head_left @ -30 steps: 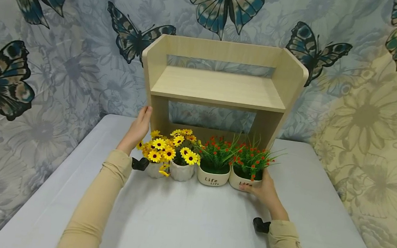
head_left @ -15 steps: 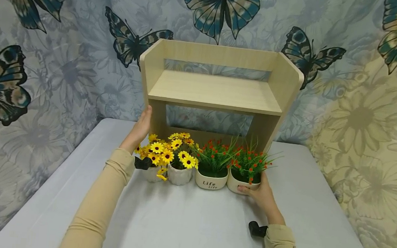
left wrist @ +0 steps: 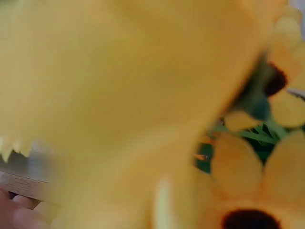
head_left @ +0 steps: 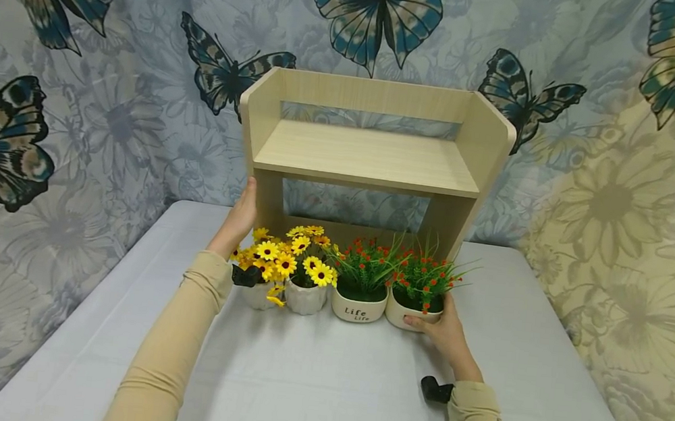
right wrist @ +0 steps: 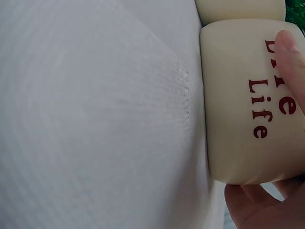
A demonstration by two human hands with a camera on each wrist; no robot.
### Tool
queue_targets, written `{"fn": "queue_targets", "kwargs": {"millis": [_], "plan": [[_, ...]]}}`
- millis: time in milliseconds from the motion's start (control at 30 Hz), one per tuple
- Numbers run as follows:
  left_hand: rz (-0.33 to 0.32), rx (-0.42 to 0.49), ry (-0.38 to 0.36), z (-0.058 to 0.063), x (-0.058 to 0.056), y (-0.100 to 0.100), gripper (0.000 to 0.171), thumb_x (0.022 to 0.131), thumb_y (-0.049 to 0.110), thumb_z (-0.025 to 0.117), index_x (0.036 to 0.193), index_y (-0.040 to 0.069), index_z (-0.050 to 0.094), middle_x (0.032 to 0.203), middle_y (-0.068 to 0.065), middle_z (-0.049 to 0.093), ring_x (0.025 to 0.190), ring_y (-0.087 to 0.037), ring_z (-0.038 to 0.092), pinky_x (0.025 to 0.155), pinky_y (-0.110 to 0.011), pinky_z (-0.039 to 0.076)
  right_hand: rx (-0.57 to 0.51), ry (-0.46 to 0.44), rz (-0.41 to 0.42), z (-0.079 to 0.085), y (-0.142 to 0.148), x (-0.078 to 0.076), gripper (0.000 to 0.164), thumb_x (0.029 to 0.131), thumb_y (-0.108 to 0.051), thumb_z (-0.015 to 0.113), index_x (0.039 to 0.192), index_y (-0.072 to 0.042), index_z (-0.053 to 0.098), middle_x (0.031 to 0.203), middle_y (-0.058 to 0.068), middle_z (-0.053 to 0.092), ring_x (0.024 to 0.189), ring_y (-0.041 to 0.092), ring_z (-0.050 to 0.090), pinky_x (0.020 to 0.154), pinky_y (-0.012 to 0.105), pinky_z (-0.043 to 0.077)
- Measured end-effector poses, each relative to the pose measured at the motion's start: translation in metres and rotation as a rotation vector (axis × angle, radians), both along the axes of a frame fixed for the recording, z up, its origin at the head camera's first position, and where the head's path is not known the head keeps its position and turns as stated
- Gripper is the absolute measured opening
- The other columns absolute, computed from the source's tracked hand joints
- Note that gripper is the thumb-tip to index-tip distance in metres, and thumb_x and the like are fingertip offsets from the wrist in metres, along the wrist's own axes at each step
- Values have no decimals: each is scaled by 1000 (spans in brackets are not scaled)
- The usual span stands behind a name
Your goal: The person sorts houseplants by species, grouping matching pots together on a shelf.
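Observation:
A wooden two-tier shelf (head_left: 370, 156) stands at the back of the table. My left hand (head_left: 238, 218) rests against its left side panel, fingers pointing up and apparently straight. Before the shelf is a row of potted artificial plants: two whitish pots of yellow daisies (head_left: 304, 298), a cream pot with red-flowered grass (head_left: 358, 309), and a similar rightmost pot (right wrist: 243, 105). My right hand (head_left: 447, 329) grips this rightmost pot, thumb on its lettered front, fingers round its right side. In the left wrist view, blurred yellow petals (left wrist: 119, 71) hide most of the left hand.
A white cloth (head_left: 308, 391) covers the table. Patterned butterfly fabric (head_left: 128, 102) hangs close behind and at both sides. The shelf's upper board (head_left: 367, 156) sits above the plants. Neighbouring pots stand close together in a row.
The head view shifts slightly, moving the scene a little down in the picture. Both hands keep their places, the left at the shelf's side and the right on the rightmost pot.

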State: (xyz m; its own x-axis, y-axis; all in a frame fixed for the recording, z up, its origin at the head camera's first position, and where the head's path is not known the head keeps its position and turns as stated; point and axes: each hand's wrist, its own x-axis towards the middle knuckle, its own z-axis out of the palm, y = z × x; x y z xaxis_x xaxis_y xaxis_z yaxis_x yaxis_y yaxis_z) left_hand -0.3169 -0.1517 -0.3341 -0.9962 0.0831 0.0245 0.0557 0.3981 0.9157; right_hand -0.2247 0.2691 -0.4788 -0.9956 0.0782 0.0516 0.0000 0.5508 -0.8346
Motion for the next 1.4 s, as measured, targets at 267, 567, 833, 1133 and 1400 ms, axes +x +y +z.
{"fn": "queue_targets", "kwargs": {"millis": [267, 567, 833, 1133, 1400], "plan": [[26, 13, -13, 1, -1, 0, 91, 79, 77, 0, 149, 18, -6, 154, -3, -6, 138, -27, -5, 110, -43, -2, -26, 90, -20, -2, -2, 3, 116, 66, -35, 85, 149, -7, 9, 148, 22, 19, 135, 39, 16, 105, 56, 18], [34, 8, -37, 1, -2, -2, 90, 81, 75, 0, 149, 16, -3, 154, -5, -3, 138, -27, -3, 110, -43, 1, -14, 131, -49, 25, 4, 25, 104, 68, -36, 83, 145, -9, 19, 144, 18, 28, 130, 38, 25, 97, 56, 30], [47, 10, -33, 4, -5, -3, 89, 82, 74, 0, 150, 16, -1, 154, -8, -1, 138, -30, -1, 110, -46, 2, -3, 232, -108, 66, 7, 38, 94, 72, -32, 82, 142, -6, 24, 140, 19, 32, 126, 40, 31, 94, 60, 32], [46, 41, -53, 7, 0, -3, 89, 82, 75, 2, 150, 17, 0, 154, -6, -1, 138, -29, -2, 110, -45, 1, -38, 428, -118, 120, -11, 42, 104, 70, -22, 83, 146, -40, 14, 145, 6, 33, 128, 33, 31, 90, 61, 32], [30, 44, -58, 7, 2, -2, 90, 80, 76, 2, 150, 18, 1, 154, -7, 0, 138, -30, -2, 109, -48, 1, 15, 661, -84, 153, -35, 32, 101, 63, -11, 87, 143, -32, 30, 136, -4, 45, 120, 22, 44, 88, 48, 40]]}}
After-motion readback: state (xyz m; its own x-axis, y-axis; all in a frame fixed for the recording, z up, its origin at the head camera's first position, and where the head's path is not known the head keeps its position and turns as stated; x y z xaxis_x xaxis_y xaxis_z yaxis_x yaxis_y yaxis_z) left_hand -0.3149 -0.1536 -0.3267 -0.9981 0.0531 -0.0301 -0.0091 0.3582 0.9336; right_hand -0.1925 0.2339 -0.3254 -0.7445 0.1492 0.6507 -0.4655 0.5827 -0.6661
